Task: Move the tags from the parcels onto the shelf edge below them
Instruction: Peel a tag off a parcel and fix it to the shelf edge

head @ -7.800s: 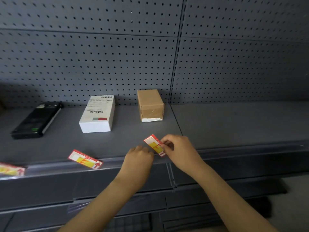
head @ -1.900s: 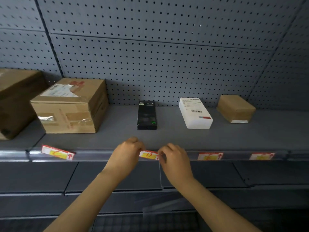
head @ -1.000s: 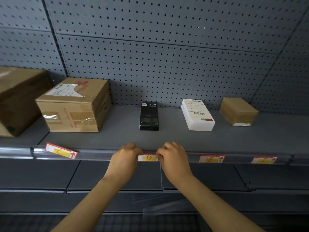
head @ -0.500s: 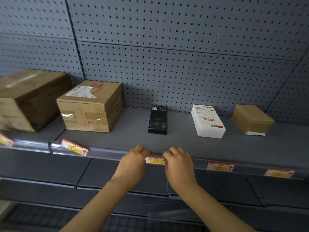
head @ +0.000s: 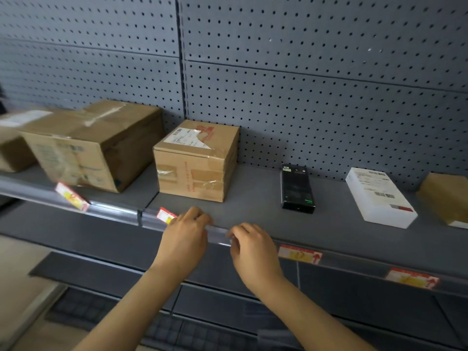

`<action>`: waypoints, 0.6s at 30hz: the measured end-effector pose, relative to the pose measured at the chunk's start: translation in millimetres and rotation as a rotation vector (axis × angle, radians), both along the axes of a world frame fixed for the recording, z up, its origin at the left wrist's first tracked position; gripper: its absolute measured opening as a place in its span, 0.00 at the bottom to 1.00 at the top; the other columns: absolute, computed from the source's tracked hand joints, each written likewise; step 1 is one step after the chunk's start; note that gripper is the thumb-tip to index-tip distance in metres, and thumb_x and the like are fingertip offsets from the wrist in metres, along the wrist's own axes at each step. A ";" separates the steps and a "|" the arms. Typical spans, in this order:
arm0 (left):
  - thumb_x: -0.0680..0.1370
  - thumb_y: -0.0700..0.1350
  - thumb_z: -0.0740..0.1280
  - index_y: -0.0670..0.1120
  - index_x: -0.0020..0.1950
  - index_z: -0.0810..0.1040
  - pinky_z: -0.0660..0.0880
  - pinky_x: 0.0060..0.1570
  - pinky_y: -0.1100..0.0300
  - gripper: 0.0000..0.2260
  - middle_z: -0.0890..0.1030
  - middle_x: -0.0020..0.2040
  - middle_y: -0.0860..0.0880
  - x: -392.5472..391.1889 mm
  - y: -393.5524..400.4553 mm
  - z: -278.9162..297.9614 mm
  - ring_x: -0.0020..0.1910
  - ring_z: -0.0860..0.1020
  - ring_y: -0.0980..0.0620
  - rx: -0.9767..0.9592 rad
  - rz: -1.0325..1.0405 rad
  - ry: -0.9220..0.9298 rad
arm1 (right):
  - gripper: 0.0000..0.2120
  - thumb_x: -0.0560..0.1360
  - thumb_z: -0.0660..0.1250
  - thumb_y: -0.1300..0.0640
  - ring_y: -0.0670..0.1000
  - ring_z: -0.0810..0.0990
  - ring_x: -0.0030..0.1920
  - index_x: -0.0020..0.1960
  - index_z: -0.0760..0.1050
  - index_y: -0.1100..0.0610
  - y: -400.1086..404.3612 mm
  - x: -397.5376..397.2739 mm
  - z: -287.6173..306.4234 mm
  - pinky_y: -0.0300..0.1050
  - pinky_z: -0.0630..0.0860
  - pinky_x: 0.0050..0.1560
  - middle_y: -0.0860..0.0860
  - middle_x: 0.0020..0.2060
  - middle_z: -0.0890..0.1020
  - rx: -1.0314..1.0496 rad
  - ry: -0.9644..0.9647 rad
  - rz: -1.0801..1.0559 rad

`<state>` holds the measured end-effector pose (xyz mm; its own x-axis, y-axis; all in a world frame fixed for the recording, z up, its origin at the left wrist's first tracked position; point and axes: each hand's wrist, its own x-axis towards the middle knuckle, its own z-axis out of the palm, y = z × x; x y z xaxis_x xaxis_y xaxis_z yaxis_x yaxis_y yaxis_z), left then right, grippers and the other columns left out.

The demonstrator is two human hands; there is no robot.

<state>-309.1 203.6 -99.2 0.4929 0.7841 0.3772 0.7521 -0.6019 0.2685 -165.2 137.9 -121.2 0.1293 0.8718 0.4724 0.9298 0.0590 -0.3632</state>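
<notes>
1. Head view, nearest us: our right hand (head: pixel 253 249) rests curled on the shelf edge (head: pixel 217 230), seemingly holding nothing.
2. Our left hand (head: pixel 186 234) covers most of a red tag (head: pixel 164 216) lying loose at the edge below the square box (head: pixel 196 160); whether our fingers pinch it we cannot tell.
3. We should lift the strip lip with the right hand and slide the tag in level.
4. Farther left another tag (head: pixel 72 196) lies tilted and unseated; two tags (head: pixel 300 254) to the right sit in the strip.
</notes>
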 end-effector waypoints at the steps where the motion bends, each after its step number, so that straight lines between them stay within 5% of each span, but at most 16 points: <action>1: 0.65 0.32 0.73 0.44 0.45 0.82 0.77 0.35 0.51 0.12 0.81 0.44 0.44 -13.5 7.8 2.6 0.37 0.80 0.40 0.021 0.010 0.001 | 0.09 0.66 0.72 0.68 0.55 0.80 0.37 0.41 0.80 0.57 8.0 -12.5 0.2 0.47 0.77 0.35 0.52 0.36 0.82 0.005 0.016 -0.003; 7: 0.61 0.33 0.76 0.45 0.47 0.83 0.78 0.35 0.48 0.17 0.81 0.44 0.44 -84.2 65.2 9.7 0.39 0.80 0.40 0.030 0.006 0.091 | 0.04 0.73 0.69 0.60 0.53 0.78 0.46 0.47 0.79 0.54 46.8 -78.9 3.6 0.49 0.76 0.43 0.51 0.43 0.82 -0.044 0.093 -0.095; 13: 0.59 0.31 0.77 0.48 0.36 0.82 0.72 0.22 0.58 0.14 0.81 0.33 0.48 -100.3 85.3 6.4 0.30 0.80 0.45 -0.006 -0.093 0.117 | 0.06 0.68 0.73 0.62 0.52 0.79 0.37 0.41 0.79 0.53 63.5 -109.0 -0.9 0.47 0.74 0.34 0.50 0.37 0.80 -0.077 0.035 -0.245; 18: 0.62 0.35 0.77 0.48 0.33 0.81 0.70 0.24 0.59 0.10 0.80 0.30 0.49 -103.8 90.0 3.3 0.27 0.78 0.47 0.023 -0.126 0.065 | 0.09 0.66 0.74 0.66 0.52 0.77 0.34 0.38 0.77 0.54 67.2 -105.2 1.8 0.43 0.70 0.33 0.50 0.34 0.79 -0.071 -0.002 -0.263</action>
<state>-412.9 293.6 -95.9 0.6106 0.7062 0.3584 0.6857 -0.6979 0.2069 -270.5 205.1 -119.4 0.3547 0.8394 0.4118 0.9106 -0.2101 -0.3559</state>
